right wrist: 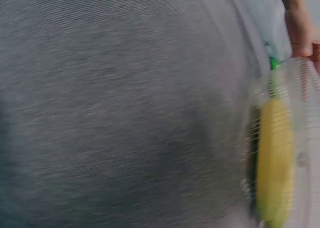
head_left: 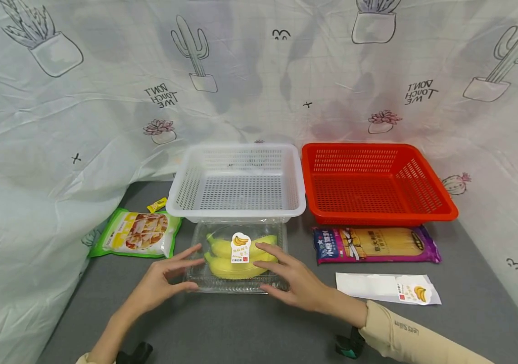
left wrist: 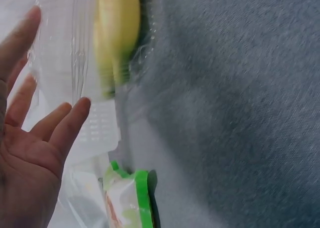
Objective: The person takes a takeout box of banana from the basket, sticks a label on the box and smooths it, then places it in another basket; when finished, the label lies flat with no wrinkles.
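Note:
A clear plastic clamshell box lies closed on the table, with yellow bananas inside and a banana sticker on the lid. At its left side is my left hand, fingers spread and fairly straight near the edge; the left wrist view shows this left hand with its palm facing the box. My right hand reaches over the box's right side, fingertips over the lid and thumb by the front right corner. The right wrist view shows bananas through the plastic, but not the right hand.
Behind the box stands a white basket, with a red basket to its right. At left lie a green food bag and a small yellow packet. At right are a pasta pack and a white stickered sleeve.

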Tool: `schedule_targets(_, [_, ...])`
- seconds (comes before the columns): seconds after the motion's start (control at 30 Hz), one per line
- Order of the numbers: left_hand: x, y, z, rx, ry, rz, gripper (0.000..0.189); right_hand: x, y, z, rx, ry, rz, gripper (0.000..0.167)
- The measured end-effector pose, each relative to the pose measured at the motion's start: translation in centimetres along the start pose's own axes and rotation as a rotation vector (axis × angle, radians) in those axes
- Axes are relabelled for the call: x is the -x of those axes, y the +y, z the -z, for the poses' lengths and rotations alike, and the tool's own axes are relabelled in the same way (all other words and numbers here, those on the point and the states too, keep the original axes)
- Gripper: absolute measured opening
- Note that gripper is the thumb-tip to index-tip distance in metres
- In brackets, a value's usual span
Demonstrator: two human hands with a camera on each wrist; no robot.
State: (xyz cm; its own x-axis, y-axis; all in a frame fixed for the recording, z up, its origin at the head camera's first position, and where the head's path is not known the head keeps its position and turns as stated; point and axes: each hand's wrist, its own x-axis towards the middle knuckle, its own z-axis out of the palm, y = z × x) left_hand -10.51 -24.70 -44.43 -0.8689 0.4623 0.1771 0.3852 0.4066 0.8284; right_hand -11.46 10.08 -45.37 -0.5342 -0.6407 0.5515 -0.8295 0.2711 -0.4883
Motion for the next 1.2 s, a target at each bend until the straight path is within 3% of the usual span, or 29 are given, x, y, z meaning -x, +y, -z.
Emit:
schedule_targets(0.13, [-0.4, -0.3, 1.0, 0.011, 0.063, -0.050, 0.050, 1.4, 0.4, -0.2, 0.035, 0.051, -0.022, 0.044])
schedule_targets(0.23, [-1.3, -0.6, 1.9, -0.055, 0.147, -0.086, 0.049, 2.4, 0.7, -0.3, 0.060, 0.101, -0.037, 0.047])
schedule_targets(0.4, [-4.0, -1.2, 3.9, -0.193, 0.308, -0.074, 0.052, 3.5, 0.9, -0.6, 0.069, 0.149, -0.105, 0.056])
schedule_targets(0.5, [-5.9, -1.9, 5.2, -0.222, 0.348, -0.061, 0.052, 3.8, 0.9, -0.9, 0.045, 0.154, -0.161, 0.059])
schedule_targets(0.63, [-7.9, -3.2, 6.4, -0.313, 0.320, -0.069, 0.042, 3.9, 0.9, -1.5, -0.006, 0.149, -0.225, 0.063])
schedule_targets(0.77, [-8.7, -4.5, 7.3, -0.409, 0.256, -0.070, 0.037, 3.9, 0.8, -2.3, -0.064, 0.152, -0.276, 0.069])
schedule_targets(1.07, [-9.8, -4.6, 8.3, -0.424, 0.177, 0.067, 0.023, 2.9, -0.2, -4.1, -0.302, 0.259, -0.496, 0.092])
schedule_targets(1.2, [-10.3, -4.5, 8.3, -0.424, 0.157, 0.123, 0.025, 2.2, -0.4, -4.9, -0.292, 0.332, -0.527, 0.096])
